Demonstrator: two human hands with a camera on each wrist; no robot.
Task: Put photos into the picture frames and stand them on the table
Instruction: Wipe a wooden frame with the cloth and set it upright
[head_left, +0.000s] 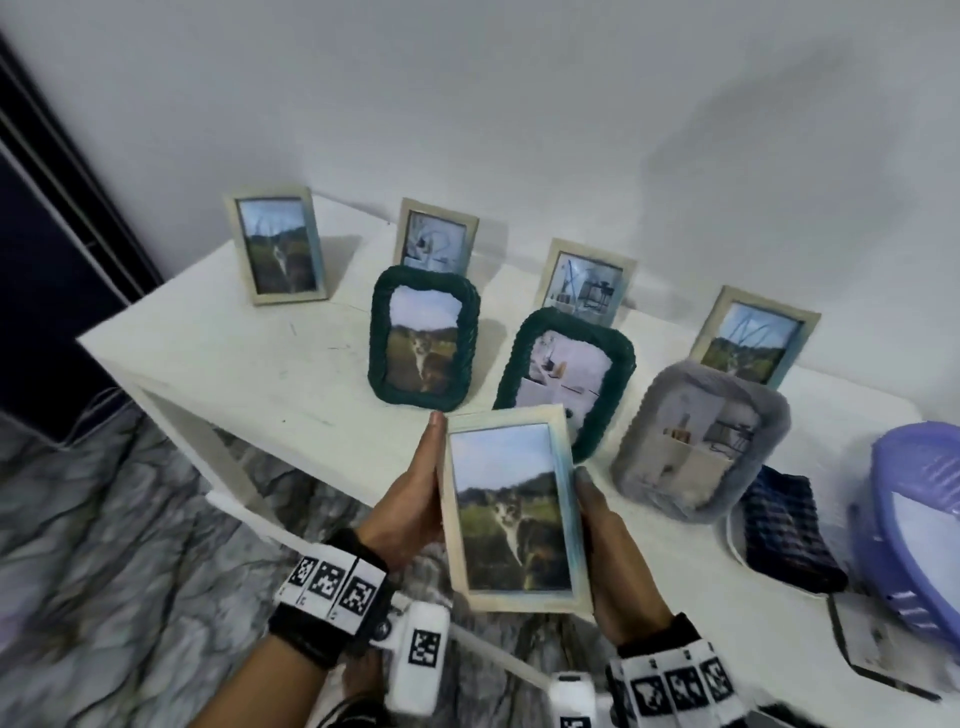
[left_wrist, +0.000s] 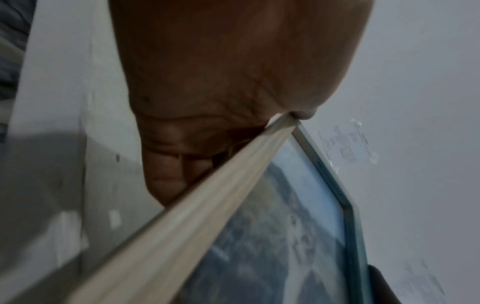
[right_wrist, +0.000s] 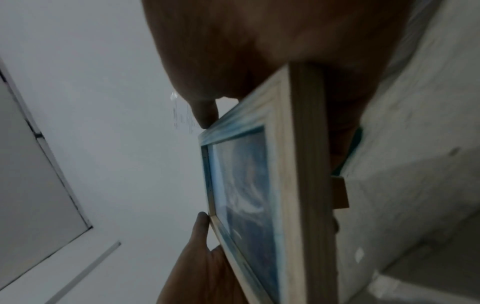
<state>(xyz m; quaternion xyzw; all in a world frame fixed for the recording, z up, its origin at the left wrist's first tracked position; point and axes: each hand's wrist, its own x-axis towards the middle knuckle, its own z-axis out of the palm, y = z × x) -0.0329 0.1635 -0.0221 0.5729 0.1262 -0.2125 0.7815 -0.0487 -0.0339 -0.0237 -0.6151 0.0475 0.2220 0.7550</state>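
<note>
Both hands, left (head_left: 410, 512) and right (head_left: 610, 561), are gripping a loaded frame (head_left: 511, 506) by its sides, fingers clamped, above the tabletop (head_left: 249, 353) edge; standing it upright probably comes next.

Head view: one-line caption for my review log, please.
Both hands, left hand and right hand, hold a framed cat photo before seven standing frames.

My head view is evenly lit but soft, bending at its edges. Both my wrist views are dim, blurred.
</note>
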